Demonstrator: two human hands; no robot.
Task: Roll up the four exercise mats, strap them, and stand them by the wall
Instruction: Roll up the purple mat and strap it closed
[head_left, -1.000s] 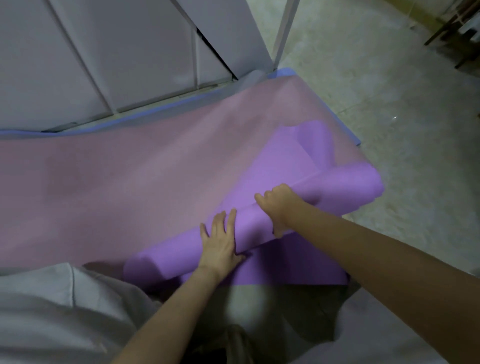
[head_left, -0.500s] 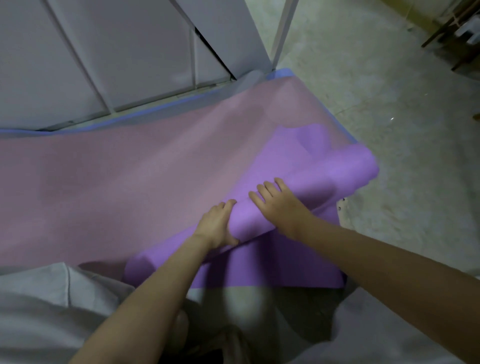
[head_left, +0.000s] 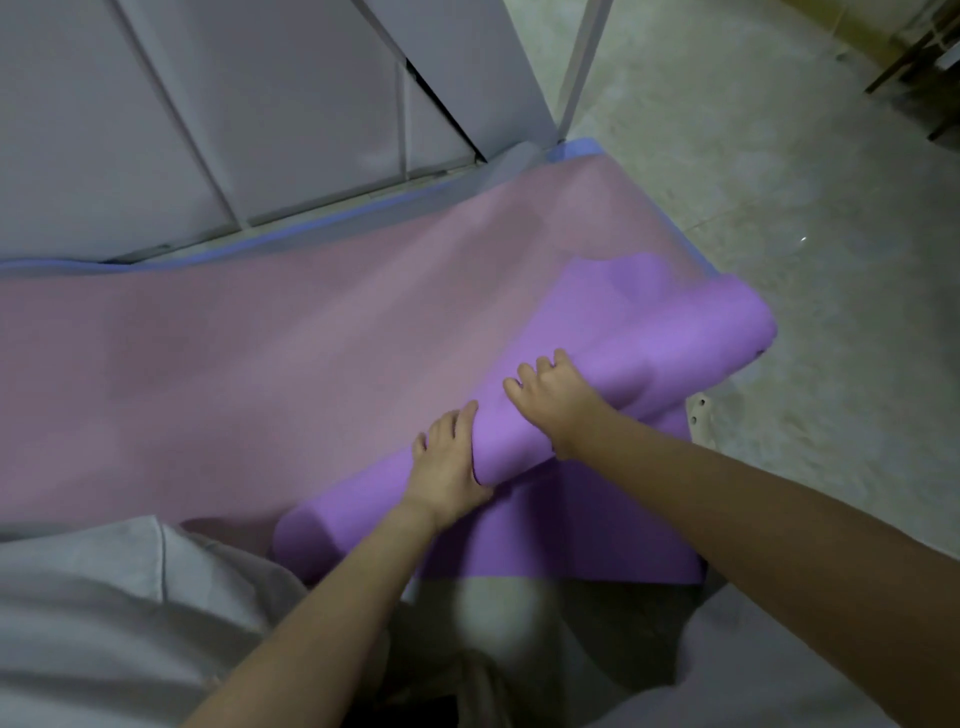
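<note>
Rolling step in hand, by the look of it. Purple mat (head_left: 649, 353) part-wound into a loose tube, slanting across the pink mat (head_left: 260, 364), with flat purple left on the near side and a patch beyond. Under both, a blue mat (head_left: 582, 148), seen only as an edge along the wall panels (head_left: 208, 104). No fourth mat and no strap in view.

Keep the left hand (head_left: 447, 467) pressing down on the tube, fingers nearly straight. Keep the right hand (head_left: 553, 402) curled over the crest just beside it, gripping the roll.

Better to spread the two hands wider apart. With both bunched near the middle, probably little control over the right-hand end, already reaching past the mats' edge toward the floor (head_left: 779, 156), and a fair risk of coning there. Square the tube to the mat's long edges before winding further. Draw back lightly at each turn for tightness. Soft foam, most likely, so prone to springing open on release. Avoid dragging the pink mat along underneath.
</note>
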